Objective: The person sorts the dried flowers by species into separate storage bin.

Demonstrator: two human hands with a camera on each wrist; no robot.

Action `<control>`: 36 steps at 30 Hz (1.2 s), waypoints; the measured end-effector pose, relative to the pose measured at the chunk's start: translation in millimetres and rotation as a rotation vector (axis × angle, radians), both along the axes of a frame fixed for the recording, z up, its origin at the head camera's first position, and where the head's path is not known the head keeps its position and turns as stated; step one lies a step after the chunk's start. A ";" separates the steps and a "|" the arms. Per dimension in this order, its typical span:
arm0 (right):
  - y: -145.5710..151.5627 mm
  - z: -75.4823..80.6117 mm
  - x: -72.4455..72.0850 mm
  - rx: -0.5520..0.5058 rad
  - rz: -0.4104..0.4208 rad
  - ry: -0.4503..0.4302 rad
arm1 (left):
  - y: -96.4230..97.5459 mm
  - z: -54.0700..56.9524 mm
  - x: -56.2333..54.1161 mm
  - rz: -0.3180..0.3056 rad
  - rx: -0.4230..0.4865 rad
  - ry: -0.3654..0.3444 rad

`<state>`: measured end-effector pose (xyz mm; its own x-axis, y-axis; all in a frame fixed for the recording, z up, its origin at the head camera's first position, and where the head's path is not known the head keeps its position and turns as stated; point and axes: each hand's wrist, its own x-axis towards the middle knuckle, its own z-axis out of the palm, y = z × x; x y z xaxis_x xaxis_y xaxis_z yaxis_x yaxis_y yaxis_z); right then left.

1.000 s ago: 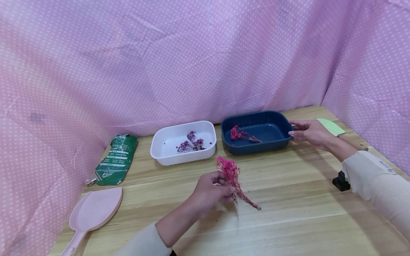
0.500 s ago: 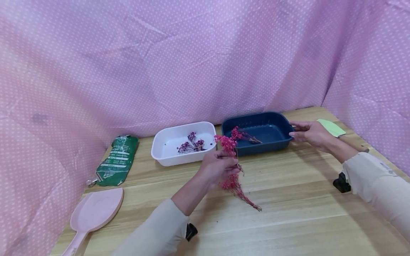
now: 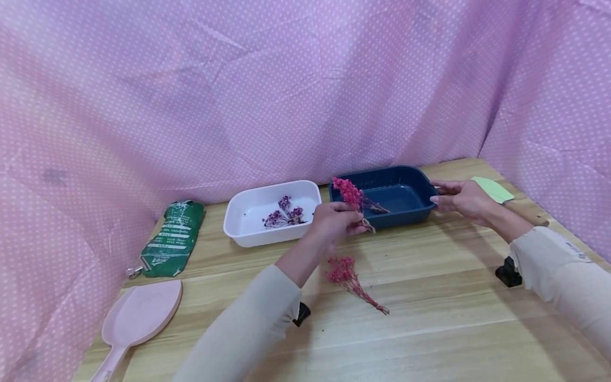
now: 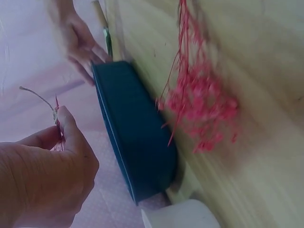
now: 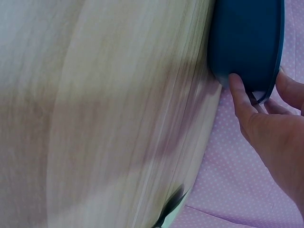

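My left hand (image 3: pixel 336 223) pinches the tied stems of a small bunch of pink dried flowers (image 3: pixel 347 192). Its flower heads hang over the near left rim of a navy blue tray (image 3: pixel 406 217). In the left wrist view, a loose end of twine (image 4: pixel 38 98) sticks out past the thumb. At the tray's right end, my right hand (image 3: pixel 465 200) touches the wall with fairly straight fingers. Inside that tray lies a pink sprig (image 3: pixel 374 205), partly covered by the held bunch. Another pink dried flower bunch (image 3: pixel 353 281) lies on the table below my left hand.
Left of the navy tray stands a white tray (image 3: pixel 238 233) with purple dried flowers (image 3: pixel 285 215) inside. A green packet (image 3: pixel 174 239) and a pink dustpan-shaped item (image 3: pixel 140 313) lie at the left. A light green blade-like tool (image 3: pixel 492 190) is behind my right wrist. Pink dotted cloth (image 3: pixel 286 90) surrounds the table.
My left hand has lifted one pink bunch from beside the other and carried it up and away to the navy tray's rim. The right hand stays at the tray's end.
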<state>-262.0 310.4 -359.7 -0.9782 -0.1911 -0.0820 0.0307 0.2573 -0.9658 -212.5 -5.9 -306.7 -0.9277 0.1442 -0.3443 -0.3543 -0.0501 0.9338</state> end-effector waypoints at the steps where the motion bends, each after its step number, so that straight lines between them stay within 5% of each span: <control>1: 0.0 -0.1 -0.1 0.000 0.000 -0.001 | 1.1 0.8 -3.8 0.012 0.004 -0.003; 9: -1.8 -1.7 -2.9 0.087 -0.007 0.006 | 5.2 0.0 -32.6 0.064 -0.015 -0.024; 15: -3.8 -1.5 -2.5 0.091 -0.012 0.019 | 6.6 -4.9 -43.3 0.140 -0.046 -0.028; 23: -3.8 -0.5 -1.8 0.105 -0.019 0.030 | 10.9 -12.7 -50.4 0.148 -0.060 -0.014; 29: -4.5 -0.7 -1.6 0.101 -0.022 0.012 | 14.9 -17.5 -53.0 0.095 -0.013 0.009; 36: -1.8 0.6 -0.8 0.104 -0.013 -0.008 | 16.1 -20.0 -46.4 0.076 -0.003 0.023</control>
<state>-262.8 308.7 -359.0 -0.9797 -0.1686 -0.1086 0.0424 0.3553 -0.9338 -258.9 10.2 -326.7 -0.9436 0.0717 -0.3233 -0.3282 -0.0728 0.9418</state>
